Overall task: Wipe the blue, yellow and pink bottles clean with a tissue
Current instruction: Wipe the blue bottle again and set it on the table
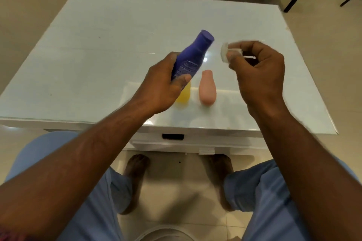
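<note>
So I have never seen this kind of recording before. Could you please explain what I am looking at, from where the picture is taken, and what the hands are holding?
There is no machine here. A person wears one camera on the head, so the single picture looks forward and down over their own arms, knees and feet.

In front stands a white table with a glossy top. The left hand holds a blue bottle lifted above the table, tilted, with its cap pointing away. The right hand pinches a small white tissue in its fingers, beside the bottle but not touching it.

Two more bottles rest on the table: a pink bottle, and a yellow bottle mostly hidden behind the left hand.
</note>
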{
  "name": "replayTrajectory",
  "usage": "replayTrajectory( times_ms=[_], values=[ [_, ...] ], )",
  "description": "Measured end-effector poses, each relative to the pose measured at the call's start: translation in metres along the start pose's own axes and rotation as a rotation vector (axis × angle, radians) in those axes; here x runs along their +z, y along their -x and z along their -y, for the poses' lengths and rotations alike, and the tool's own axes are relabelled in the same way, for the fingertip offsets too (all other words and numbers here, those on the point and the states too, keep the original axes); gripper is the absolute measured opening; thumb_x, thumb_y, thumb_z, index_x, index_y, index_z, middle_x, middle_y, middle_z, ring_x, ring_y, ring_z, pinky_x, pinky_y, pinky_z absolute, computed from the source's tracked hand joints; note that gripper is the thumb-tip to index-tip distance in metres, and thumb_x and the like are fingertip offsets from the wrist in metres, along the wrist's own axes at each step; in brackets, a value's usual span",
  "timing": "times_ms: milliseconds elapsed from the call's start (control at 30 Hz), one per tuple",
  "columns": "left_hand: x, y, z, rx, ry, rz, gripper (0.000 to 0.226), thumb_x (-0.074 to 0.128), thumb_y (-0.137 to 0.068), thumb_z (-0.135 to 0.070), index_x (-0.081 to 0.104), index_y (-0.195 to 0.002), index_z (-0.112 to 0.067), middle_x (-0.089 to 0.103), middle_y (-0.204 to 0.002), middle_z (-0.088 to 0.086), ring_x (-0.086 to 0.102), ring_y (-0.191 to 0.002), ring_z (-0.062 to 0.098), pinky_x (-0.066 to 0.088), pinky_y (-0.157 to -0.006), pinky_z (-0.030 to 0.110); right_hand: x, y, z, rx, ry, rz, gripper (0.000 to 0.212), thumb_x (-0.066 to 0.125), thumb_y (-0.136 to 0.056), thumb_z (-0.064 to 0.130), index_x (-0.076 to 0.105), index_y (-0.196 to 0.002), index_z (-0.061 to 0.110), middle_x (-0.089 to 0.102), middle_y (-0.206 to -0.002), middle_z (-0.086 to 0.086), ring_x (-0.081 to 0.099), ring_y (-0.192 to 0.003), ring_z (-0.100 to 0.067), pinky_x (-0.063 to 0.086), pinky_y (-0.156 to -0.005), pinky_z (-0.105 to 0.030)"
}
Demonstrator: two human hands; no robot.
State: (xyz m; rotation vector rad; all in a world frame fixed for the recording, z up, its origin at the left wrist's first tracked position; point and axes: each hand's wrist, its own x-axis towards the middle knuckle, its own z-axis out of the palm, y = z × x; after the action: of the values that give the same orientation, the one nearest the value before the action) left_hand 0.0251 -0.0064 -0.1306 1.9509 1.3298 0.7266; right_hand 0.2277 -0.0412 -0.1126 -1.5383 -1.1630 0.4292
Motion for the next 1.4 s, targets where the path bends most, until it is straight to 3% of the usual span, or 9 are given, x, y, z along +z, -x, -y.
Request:
replayTrajectory(
  times_ms=[100, 200, 400, 567, 700, 933, 1100, 1267, 1400],
  values=[
    [-0.003, -0.001, -0.001, 0.082, -0.087, 0.019, 0.045, 0.064, -0.098, -0.023, 0.048, -0.14, -0.024, 0.062, -0.116, -0.005, 0.06, -0.097, 0.013, 0.046, -0.074, 0.016, 0.001, 0.003, 0.006, -0.122, -0.063, 0.037, 0.013, 0.07, -0.1, 0.022, 0.075, -0.112, 0.018, 0.077, -0.106, 0.004, 0.073, -0.098, -0.011, 0.063, -0.087, -0.026],
    [0.001, 0.001, -0.001, 0.075, -0.047, 0.008, 0.043, 0.064, -0.098, -0.025, 0.05, -0.139, -0.025, 0.063, -0.115, -0.007, 0.062, -0.098, 0.013, 0.049, -0.075, 0.015, 0.001, 0.0, 0.002, -0.007, -0.014, 0.058, 0.013, 0.073, -0.098, 0.025, 0.077, -0.111, 0.022, 0.077, -0.102, 0.01, 0.073, -0.095, -0.007, 0.064, -0.088, -0.026],
    [0.005, 0.002, -0.012, -0.291, 0.865, 0.083, 0.029, 0.057, -0.1, -0.022, 0.057, -0.129, -0.02, 0.071, -0.115, 0.001, 0.07, -0.107, 0.02, 0.058, -0.096, 0.042, 0.01, 0.014, 0.008, -0.1, -0.061, 0.178, 0.015, 0.071, -0.1, 0.02, 0.075, -0.113, 0.012, 0.076, -0.106, 0.003, 0.074, -0.098, -0.011, 0.063, -0.086, -0.024],
    [0.002, -0.003, -0.015, -0.383, 1.204, -0.081, 0.019, 0.055, -0.101, -0.018, 0.059, -0.119, -0.013, 0.069, -0.107, 0.009, 0.069, -0.103, 0.026, 0.058, -0.095, 0.043, 0.02, 0.028, 0.007, -0.001, -0.024, 0.41, 0.011, 0.075, -0.097, 0.023, 0.076, -0.108, 0.02, 0.076, -0.103, 0.009, 0.073, -0.095, -0.009, 0.061, -0.075, -0.018],
    [-0.004, -0.003, -0.016, -0.455, 1.262, -0.035, 0.022, 0.055, -0.101, -0.015, 0.059, -0.122, -0.01, 0.069, -0.105, 0.009, 0.068, -0.097, 0.022, 0.061, -0.088, 0.038, 0.014, 0.025, 0.009, 0.024, -0.006, 0.338, 0.012, 0.074, -0.098, 0.025, 0.076, -0.109, 0.021, 0.076, -0.101, 0.012, 0.072, -0.095, -0.005, 0.06, -0.076, -0.017],
    [-0.004, -0.004, -0.014, -0.518, 1.53, -0.141, 0.034, 0.059, -0.099, -0.013, 0.053, -0.131, -0.004, 0.063, -0.131, 0.022, 0.065, -0.119, 0.034, 0.058, -0.095, 0.047, 0.015, 0.032, 0.011, 0.097, -0.1, 0.401, 0.009, 0.076, -0.097, 0.022, 0.074, -0.105, 0.025, 0.077, -0.103, 0.009, 0.076, -0.098, -0.018, 0.067, -0.081, -0.044],
    [0.0, 0.0, -0.018, -0.469, 1.59, -0.115, 0.04, 0.059, -0.098, -0.01, 0.048, -0.137, -0.004, 0.063, -0.127, 0.024, 0.069, -0.11, 0.036, 0.059, -0.093, 0.047, 0.019, 0.03, 0.015, 0.189, -0.291, 0.256, 0.013, 0.076, -0.096, 0.015, 0.072, -0.108, 0.009, 0.076, -0.101, 0.003, 0.076, -0.096, -0.012, 0.065, -0.078, -0.028],
    [-0.001, -0.001, -0.017, -0.409, 1.551, -0.181, 0.046, 0.059, -0.099, -0.019, 0.046, -0.142, -0.005, 0.065, -0.118, 0.019, 0.07, -0.106, 0.031, 0.058, -0.095, 0.043, 0.036, 0.054, 0.013, 0.119, -0.121, 0.418, 0.014, 0.08, -0.093, 0.024, 0.076, -0.106, 0.021, 0.077, -0.106, 0.003, 0.075, -0.097, -0.011, 0.064, -0.083, -0.026],
    [-0.005, -0.004, -0.017, -0.387, 1.627, -0.195, 0.044, 0.059, -0.1, -0.014, 0.045, -0.14, -0.005, 0.062, -0.132, 0.026, 0.068, -0.115, 0.036, 0.057, -0.097, 0.047, 0.031, 0.037, 0.02, 0.103, -0.308, 0.178, 0.008, 0.076, -0.095, 0.013, 0.075, -0.102, 0.016, 0.077, -0.098, 0.004, 0.075, -0.093, -0.012, 0.064, -0.081, -0.027]
  ],
)
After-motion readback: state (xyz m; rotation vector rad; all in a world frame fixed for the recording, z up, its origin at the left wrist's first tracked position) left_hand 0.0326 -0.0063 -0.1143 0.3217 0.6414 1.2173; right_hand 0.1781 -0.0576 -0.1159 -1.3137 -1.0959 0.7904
